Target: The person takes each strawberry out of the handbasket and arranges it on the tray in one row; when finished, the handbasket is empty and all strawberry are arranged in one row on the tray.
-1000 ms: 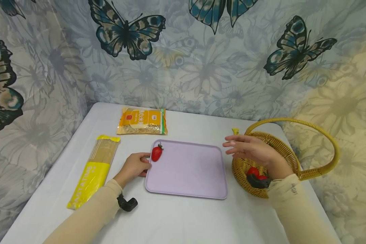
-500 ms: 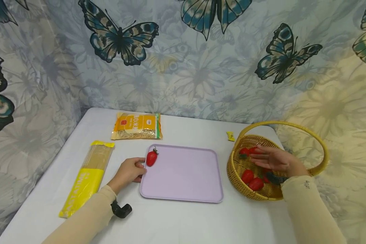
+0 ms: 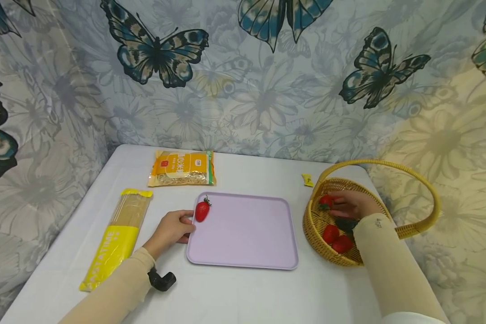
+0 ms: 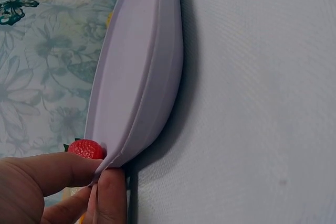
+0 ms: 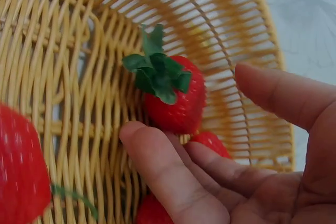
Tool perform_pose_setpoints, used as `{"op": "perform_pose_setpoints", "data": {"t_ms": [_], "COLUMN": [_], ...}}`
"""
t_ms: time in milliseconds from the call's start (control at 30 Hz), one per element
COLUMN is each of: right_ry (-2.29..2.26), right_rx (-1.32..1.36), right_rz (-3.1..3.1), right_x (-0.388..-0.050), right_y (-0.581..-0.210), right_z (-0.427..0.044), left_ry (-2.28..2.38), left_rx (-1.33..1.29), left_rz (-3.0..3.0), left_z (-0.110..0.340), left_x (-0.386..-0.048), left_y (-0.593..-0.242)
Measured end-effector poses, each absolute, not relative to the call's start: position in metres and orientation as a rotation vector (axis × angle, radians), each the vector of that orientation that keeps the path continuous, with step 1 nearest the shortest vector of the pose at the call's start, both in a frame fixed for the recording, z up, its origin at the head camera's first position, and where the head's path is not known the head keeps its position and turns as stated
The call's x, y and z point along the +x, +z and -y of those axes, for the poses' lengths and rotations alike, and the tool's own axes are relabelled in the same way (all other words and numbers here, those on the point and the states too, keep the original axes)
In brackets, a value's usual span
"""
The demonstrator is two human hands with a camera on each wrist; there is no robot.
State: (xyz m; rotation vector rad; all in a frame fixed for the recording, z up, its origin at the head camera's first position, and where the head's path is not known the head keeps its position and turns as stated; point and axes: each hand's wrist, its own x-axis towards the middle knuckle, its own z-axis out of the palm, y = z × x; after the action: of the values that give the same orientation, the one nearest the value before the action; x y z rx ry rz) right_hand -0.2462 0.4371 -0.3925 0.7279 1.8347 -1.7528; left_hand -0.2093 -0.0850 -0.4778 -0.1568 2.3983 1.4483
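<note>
A lilac tray (image 3: 243,231) lies on the white table, one strawberry (image 3: 202,209) at its upper left corner. The left hand (image 3: 171,230) pinches the tray's left rim between thumb and fingers; the left wrist view shows this hand (image 4: 68,192) beside the strawberry (image 4: 85,149). Inside the wicker basket (image 3: 321,247) at the right is the right hand (image 3: 354,204), near a strawberry (image 3: 325,201). In the right wrist view, thumb and fingers of this hand (image 5: 236,156) stand apart around a green-leaved strawberry (image 5: 181,100), with fingertips close under it; contact is unclear.
More strawberries (image 3: 336,238) lie in the basket, whose tall handle (image 3: 433,198) arches over its right side. A yellow pasta pack (image 3: 115,240) lies left of the tray, an orange grain bag (image 3: 182,168) behind it, and a small yellow packet (image 3: 307,180) near the basket.
The right hand has gone down from above the basket's left side into the basket and then moved left toward a strawberry. The left hand stays at the tray's rim. The head view has shifted slightly.
</note>
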Motion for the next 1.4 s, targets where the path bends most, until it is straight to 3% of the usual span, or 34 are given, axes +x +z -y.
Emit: {"op": "perform_pose_setpoints", "data": {"t_ms": [467,967,1400], "right_ry": [-1.612,-1.561,-1.549], "right_rx": [0.774,0.678,-0.022], "right_rz": [-1.867,-1.940,-1.847], "right_x": [-0.272,-0.252,-0.223], "right_y": [-0.403,-0.388,-0.345], "right_z": [-0.418,-0.427,-0.430], "left_ry": [1.453,1.453,1.495], "left_rx": [-0.189,-0.189,-0.209], "left_rz": [-2.389,-2.410,-2.392], "left_z": [0.084,0.084,0.083], "left_x": [-0.209,-0.209,-0.210], "left_y": [-0.476,-0.478,-0.481]}}
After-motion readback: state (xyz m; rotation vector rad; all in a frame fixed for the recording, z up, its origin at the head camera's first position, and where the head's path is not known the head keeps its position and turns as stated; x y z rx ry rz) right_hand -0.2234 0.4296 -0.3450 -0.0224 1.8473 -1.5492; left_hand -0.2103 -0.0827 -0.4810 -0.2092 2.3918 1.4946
